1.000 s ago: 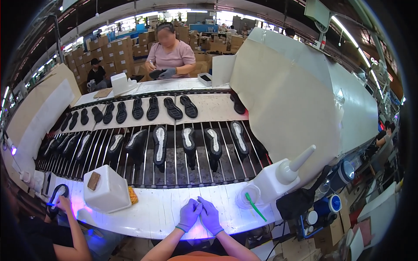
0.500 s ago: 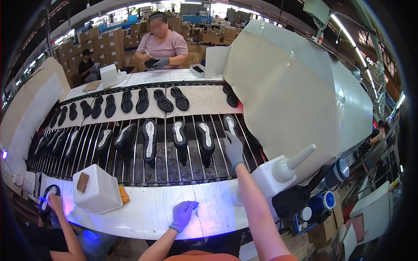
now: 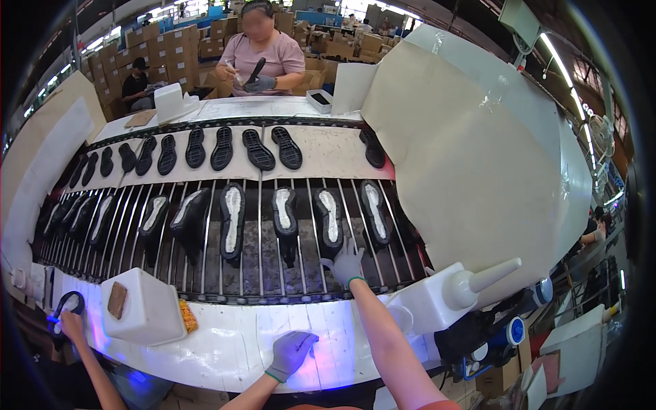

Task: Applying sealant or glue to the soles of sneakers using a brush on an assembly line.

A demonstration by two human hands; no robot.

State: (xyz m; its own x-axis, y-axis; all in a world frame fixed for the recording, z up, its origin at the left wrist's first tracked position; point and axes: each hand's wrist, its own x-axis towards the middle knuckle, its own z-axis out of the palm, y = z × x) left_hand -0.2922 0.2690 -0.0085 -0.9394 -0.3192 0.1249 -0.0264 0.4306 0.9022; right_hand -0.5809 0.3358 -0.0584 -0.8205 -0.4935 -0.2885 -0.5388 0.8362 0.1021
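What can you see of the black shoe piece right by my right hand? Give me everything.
The shoe piece is elongated and black, its underside facing up. A whitish strip runs lengthwise down the middle, bordered by black; the material can't be confirmed. It lies over the metal rods, pointing roughly away from you, between two similar pieces with gaps either side. Your gloved right hand is at its near end, apparently touching; the grip is unclear.

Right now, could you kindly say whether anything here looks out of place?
One black sole at the visible right end of the far row stands apart: a wide gap separates it from the others, which sit closer together.
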